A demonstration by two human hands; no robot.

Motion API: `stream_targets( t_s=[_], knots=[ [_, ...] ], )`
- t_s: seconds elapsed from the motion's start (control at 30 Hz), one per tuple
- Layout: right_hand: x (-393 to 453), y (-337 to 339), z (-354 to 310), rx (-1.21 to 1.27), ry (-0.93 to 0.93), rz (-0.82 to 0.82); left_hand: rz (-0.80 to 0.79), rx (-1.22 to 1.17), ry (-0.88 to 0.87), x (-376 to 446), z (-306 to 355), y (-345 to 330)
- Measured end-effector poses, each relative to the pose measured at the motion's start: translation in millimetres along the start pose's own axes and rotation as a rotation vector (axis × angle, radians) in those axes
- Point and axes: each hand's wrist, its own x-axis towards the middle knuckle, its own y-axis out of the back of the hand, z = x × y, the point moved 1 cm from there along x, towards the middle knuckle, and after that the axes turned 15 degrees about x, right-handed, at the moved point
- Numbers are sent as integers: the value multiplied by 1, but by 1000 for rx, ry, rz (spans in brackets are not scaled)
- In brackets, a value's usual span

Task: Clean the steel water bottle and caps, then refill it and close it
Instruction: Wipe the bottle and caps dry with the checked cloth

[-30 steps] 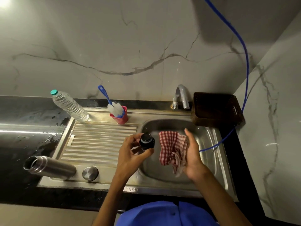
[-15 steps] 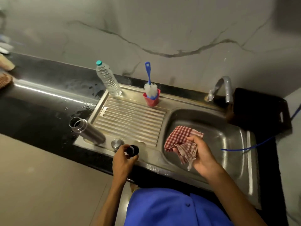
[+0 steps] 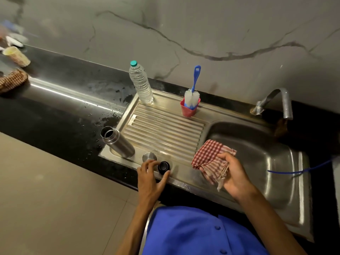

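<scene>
The open steel bottle [image 3: 117, 144] stands at the drainboard's front left corner, its mouth uncovered. Just to its right lies the round steel outer cap [image 3: 149, 157]. The black inner cap [image 3: 163, 167] rests on the sink's front ledge beside it, with the thumb and fingers of my left hand [image 3: 150, 178] on either side of it. My right hand [image 3: 233, 173] holds a crumpled red-and-white checked cloth [image 3: 209, 157] over the basin's left edge.
A capped clear plastic water bottle [image 3: 140, 83] and a blue-handled bottle brush [image 3: 192, 94] in a pink cup [image 3: 189, 111] stand at the drainboard's back. The tap [image 3: 276, 102] overhangs the sink basin [image 3: 266, 153]. A blue hose [image 3: 298, 171] crosses the basin. The black counter [image 3: 64, 107] is wet.
My left hand has carried the black cap from above the basin down to the front ledge beside the steel cap. The view has swung left. The cloth stays in my right hand.
</scene>
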Motion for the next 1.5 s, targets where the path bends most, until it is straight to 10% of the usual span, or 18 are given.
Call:
stream_targets(
  t_s=[0.27, 0.47, 0.63, 0.9, 1.23, 1.5],
  knots=[
    [7, -13, 5, 0, -3, 46, -294, 169, 61, 60, -33, -1],
    [2, -11, 0, 140, 29, -2, -175, -58, 55, 72, -28, 23],
    [-7, -11, -10, 102, 121, -18, -241, -425, -77, 69, 85, 80],
    [-24, 5, -51, -19, 201, 41, -414, -369, -271, 62, 203, 52],
    [-49, 53, -90, 444, 325, -63, -767, -921, 256, 48, 261, 38],
    [-42, 57, -92, -299, 889, -166, -417, -295, -574, 45, 302, 25]
  ],
)
